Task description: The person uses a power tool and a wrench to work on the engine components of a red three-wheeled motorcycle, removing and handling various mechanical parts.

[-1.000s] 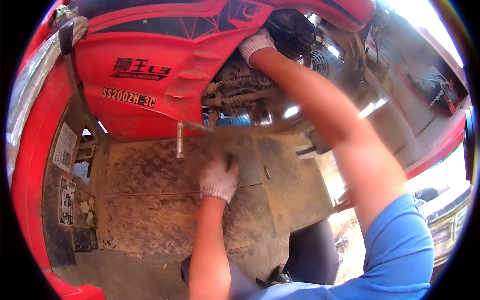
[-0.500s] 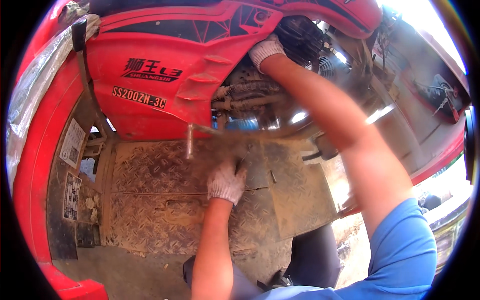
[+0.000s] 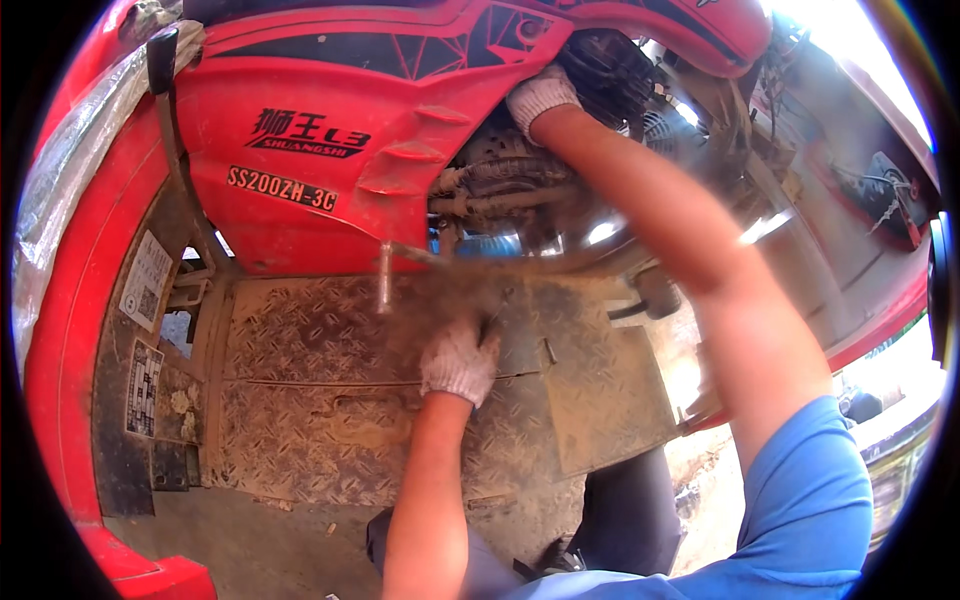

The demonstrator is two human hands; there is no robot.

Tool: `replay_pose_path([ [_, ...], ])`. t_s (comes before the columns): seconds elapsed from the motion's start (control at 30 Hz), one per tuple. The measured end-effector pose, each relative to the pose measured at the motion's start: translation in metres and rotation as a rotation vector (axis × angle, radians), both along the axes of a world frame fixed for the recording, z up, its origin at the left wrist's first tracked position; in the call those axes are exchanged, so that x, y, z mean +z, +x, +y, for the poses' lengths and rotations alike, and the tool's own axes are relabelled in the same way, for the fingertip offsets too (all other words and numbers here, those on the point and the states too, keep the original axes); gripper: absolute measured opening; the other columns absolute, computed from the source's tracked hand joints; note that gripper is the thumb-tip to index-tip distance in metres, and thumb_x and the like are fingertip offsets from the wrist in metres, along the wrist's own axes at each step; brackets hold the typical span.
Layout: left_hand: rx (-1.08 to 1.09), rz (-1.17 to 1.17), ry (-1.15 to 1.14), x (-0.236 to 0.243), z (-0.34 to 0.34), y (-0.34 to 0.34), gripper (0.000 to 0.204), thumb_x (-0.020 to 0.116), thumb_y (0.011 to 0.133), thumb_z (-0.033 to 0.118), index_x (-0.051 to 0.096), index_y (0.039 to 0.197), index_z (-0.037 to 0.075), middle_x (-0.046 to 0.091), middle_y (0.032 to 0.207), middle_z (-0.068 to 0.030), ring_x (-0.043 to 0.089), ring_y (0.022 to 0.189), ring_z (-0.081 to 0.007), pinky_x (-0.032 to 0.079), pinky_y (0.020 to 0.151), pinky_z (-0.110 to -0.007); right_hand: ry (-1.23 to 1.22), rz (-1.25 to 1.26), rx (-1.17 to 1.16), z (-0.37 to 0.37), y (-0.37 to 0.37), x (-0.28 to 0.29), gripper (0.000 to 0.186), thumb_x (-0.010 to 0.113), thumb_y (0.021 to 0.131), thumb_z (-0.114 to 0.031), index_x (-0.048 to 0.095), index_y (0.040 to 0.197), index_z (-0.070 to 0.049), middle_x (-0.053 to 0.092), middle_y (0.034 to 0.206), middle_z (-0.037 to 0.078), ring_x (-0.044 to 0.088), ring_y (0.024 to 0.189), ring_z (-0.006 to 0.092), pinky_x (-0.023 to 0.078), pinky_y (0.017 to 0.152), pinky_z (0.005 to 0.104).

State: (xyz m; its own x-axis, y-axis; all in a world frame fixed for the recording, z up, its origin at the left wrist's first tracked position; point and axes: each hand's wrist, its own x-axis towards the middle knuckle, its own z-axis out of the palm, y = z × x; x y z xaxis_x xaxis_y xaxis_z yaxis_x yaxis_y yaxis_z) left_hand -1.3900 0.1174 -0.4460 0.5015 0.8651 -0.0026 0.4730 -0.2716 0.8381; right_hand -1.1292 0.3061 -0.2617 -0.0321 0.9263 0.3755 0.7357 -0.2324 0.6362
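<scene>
While engine-bay parts (image 3: 510,185) hide right hand's (image 3: 545,97) fingers, left hand's (image 3: 460,360) grip's unclear too

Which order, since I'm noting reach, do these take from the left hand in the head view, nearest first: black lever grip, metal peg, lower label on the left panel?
1. Metal peg: ahead and left of the left hand.
2. Lower label: far left, roughly level with it.
3. Black lever grip: upper left.

Brown dirt (image 3: 365,425) coats the treaded metal footboard (image 3: 285,325). A smoother, dusty panel (image 3: 605,405) forms its right side
</scene>
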Motion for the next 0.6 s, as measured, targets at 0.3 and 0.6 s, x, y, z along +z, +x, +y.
replay_pose_path([
  [0.3,-0.001,-0.012,0.033,-0.0064,0.0000,0.0014,0.035,0.060,0.095,0.035,0.069,0.116,0.008,0.070,0.111,-0.0255,0.066,0.107,-0.0455,0.052,0.092,-0.052,-0.119,-0.017,-0.110,-0.0084,-0.0099,0.0042,0.039,0.057,0.091,-0.013,0.068,0.128,-0.005,0.067,0.134,0.018,0.066,0.121,0.0344,0.051,0.101,0.0466],
  [0.6,-0.003,-0.011,0.002,-0.0007,-0.0009,0.0001,0.036,0.060,0.096,0.036,0.069,0.116,0.008,0.071,0.111,-0.0261,0.066,0.106,-0.0461,0.052,0.092,-0.051,-0.065,-0.062,-0.029,-0.0065,-0.0051,0.0001,0.038,0.058,0.090,-0.013,0.069,0.126,-0.006,0.068,0.132,0.016,0.065,0.124,0.0316,0.052,0.099,0.0459],
])
